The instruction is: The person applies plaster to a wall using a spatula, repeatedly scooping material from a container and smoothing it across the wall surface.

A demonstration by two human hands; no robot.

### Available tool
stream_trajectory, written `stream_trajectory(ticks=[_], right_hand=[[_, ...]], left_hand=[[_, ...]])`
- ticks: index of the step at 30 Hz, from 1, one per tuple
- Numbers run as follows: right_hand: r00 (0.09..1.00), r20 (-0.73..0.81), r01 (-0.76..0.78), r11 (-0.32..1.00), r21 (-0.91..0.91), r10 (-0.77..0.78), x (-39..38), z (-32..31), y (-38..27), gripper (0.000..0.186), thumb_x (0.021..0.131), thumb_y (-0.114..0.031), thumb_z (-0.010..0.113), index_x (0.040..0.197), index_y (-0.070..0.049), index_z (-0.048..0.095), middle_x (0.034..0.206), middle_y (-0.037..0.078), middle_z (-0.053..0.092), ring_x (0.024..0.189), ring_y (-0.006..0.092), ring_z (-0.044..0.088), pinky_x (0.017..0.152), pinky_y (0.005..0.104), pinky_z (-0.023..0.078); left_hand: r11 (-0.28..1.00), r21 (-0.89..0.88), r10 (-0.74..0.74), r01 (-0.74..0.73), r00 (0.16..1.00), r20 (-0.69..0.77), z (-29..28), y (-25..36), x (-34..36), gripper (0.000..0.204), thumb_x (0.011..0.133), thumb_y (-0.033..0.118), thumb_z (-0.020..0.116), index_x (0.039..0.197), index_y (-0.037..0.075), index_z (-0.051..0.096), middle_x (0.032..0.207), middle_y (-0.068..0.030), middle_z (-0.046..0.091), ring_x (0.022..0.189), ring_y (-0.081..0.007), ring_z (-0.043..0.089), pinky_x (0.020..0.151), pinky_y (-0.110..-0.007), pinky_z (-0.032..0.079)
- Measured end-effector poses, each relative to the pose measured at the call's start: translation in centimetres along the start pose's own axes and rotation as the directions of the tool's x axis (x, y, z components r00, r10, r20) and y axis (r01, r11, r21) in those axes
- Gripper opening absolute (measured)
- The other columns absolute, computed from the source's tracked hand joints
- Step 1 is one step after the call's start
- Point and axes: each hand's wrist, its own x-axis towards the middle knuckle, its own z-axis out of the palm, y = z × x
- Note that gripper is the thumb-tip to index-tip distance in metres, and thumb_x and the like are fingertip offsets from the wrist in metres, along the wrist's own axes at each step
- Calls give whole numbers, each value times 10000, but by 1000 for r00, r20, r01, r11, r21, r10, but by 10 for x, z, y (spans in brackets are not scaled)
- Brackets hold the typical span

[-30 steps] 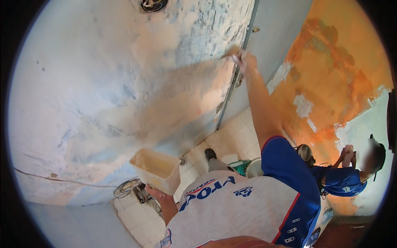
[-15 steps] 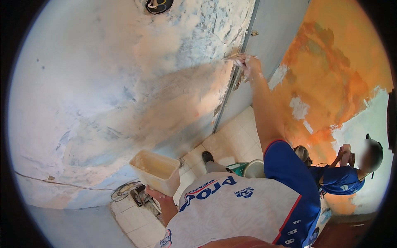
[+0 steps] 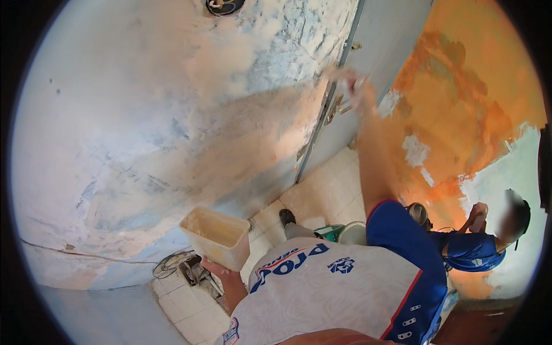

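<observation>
Faces a broad wall (image 3: 144,115), patchy in white, peach and grey-blue, streaked darker toward the upper right. At its top edge, a round dark opening (image 3: 225,7) with wires inside. Past its right side, a grey door (image 3: 385,52) with metal fittings, then an orange wall (image 3: 448,103) broken by brown stains and white patches. Below, pale floor tiles (image 3: 322,195).

Grips an open-topped cream tub (image 3: 230,253) from beneath with the left hand (image 3: 215,267), low in front of the wall. Holds the right hand (image 3: 357,89) up by the door edge, badly blurred; impossible to make out the closing of the fingers or any contact with the wall. Beside it, a faint thin tan shape (image 3: 340,73).

Near the tub, a round wire cage (image 3: 167,265) and dark clutter (image 3: 192,270). Along the lower wall, a thin cable (image 3: 103,259). Partly behind the white shirt (image 3: 345,276), a green container (image 3: 329,233) and a whitish bucket (image 3: 353,234). Off to the right, a co-worker (image 3: 474,253) in blue.
</observation>
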Motion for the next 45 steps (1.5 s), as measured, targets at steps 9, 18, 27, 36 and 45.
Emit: stream_trajectory(ticks=[9,18,27,36,45], right_hand=[[949,246,211,977,-30,-198,78,97,-102,141,975,-48,531,927,54,616,936,138,648,806,243,643,758,369,612],[970,186,125,977,175,-157,-29,95,-112,278,1005,-38,530,1270,38,568,1219,136,676,1057,227,690,931,363,586],[963,-201,-191,981,-45,178,-100,25,19,244,975,-95,570,1193,-12,640,1048,61,709,919,205,707,821,396,602],[740,-104,215,380,-899,-664,-58,88,-7,366,882,-117,553,1192,63,628,886,278,697,802,442,689,737,497,541],[791,294,430,145,-891,-537,-88,135,55,255,905,-180,575,1069,-20,688,755,271,674,703,462,670,670,534,540]], left_hand=[[995,87,49,-56,996,78,-25,10,16,606,948,453,328,1425,112,479,1396,-110,548,1242,-331,570,1017,-504,501],[997,59,46,-49,998,47,11,-6,-3,614,947,440,342,1445,102,465,1426,-119,529,1292,-343,532,1055,-510,471],[988,155,10,-21,998,68,-3,0,0,604,952,450,351,1425,97,481,1411,-117,539,1282,-336,539,1058,-507,469],[991,131,38,-33,998,-42,10,0,-30,566,974,405,312,1413,94,489,1422,-103,532,1284,-333,525,1052,-507,464],[980,163,106,-114,993,58,-18,10,-24,631,947,460,334,1454,107,461,1457,-110,511,1330,-339,495,1085,-520,438]])
